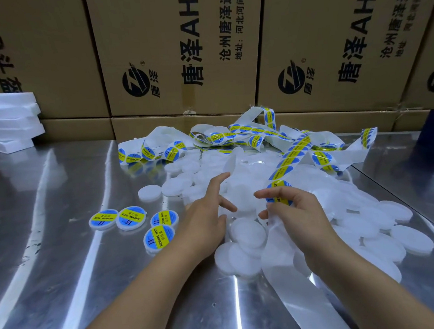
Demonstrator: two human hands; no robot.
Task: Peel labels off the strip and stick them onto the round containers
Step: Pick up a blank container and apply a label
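Head view: pinching label (278,189) with right grip (296,210), left grip (205,218) spread empty toward containers (248,233) at 12 o'clock; could fold label on itself if tugged.

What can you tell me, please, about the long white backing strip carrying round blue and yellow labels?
The long white backing strip looks like glossy paper carrying round blue labels with a yellow band. It lies in tangled loops over the pile of white round containers on the steel table. The right hand grips it at one label; below the hand it trails bare.
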